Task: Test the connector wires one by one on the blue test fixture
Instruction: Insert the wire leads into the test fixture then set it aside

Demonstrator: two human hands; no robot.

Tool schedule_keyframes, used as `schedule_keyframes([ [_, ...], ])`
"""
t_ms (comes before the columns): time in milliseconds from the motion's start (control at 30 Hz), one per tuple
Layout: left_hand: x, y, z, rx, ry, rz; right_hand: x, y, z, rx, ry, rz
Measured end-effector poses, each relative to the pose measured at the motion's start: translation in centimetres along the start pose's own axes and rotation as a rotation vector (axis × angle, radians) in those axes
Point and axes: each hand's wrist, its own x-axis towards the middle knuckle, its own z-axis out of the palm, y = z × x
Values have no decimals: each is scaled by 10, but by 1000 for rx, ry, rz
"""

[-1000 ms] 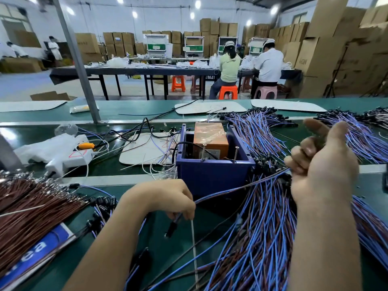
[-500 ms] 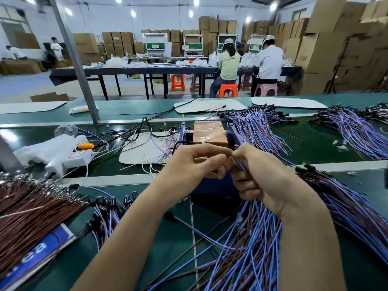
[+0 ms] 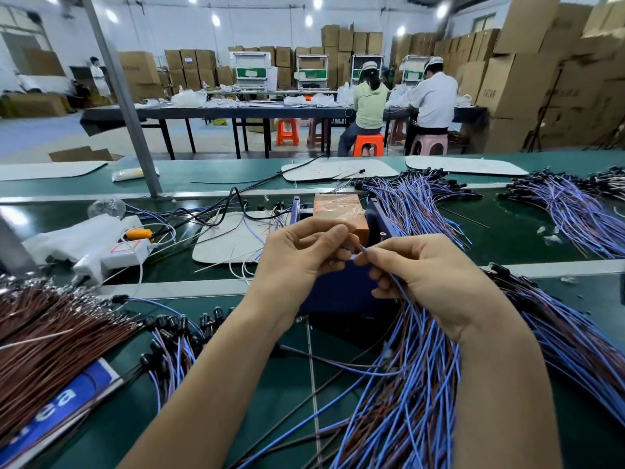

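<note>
held wire: thin blue connector wire (image 3: 361, 251), bare-tip end up between both hands, just in front of the blue test fixture (image 3: 338, 292); the rest runs down under the right hand into the loose pile (image 3: 406, 401)
left hand: left hand (image 3: 297, 265), fingers (image 3: 324, 228) curled, thumb and forefinger pinching the wire tip; exact contact partly hidden
right hand: right hand (image 3: 429, 275), thumb and forefinger pressed together on the same wire just beside the left-hand pinch; other fingers curled loosely over more strands
fixture: open-topped blue box on the green surface (image 3: 524, 231), orange block (image 3: 338, 206) inside; probe points mostly hidden behind the hands
other stock: brown wire bundle (image 3: 50, 333) at left, black connector ends (image 3: 162, 323) near it, more blue wires (image 3: 416, 201) behind the fixture
weight: judged very light, no load on the fingers
stiffness: judged limp, bends under its own length; only the short bit past a pinch will aim true
grip surface: smooth insulation, likely slips in a lazy pinch
where to hold: close behind the tip, fingertip pinch, second hand steadying right beside it
fragility: thin stripped end probably kinks or frays if pushed at an angle
snag risk: neighbours in the pile tangle; a tug may drag several along
held wire's connector: not visible, cannot tell where it lies
</note>
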Motion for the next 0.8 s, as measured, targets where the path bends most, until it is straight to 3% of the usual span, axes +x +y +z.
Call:
schedule_keyframes([
  [200,1,1,8,-395,16,-149,1,0,0,4,36,-37],
  [300,2,1,6,-443,35,-249,3,3,-2,-73,94,-66],
  [433,5,0,-6,-185,95,-292,12,16,-8,-143,275,-10],
  [633,14,-13,-28,566,327,21,23,28,-16,-216,414,95],
  [800,16,-21,-29,624,285,79,24,30,-12,-139,406,40],
])
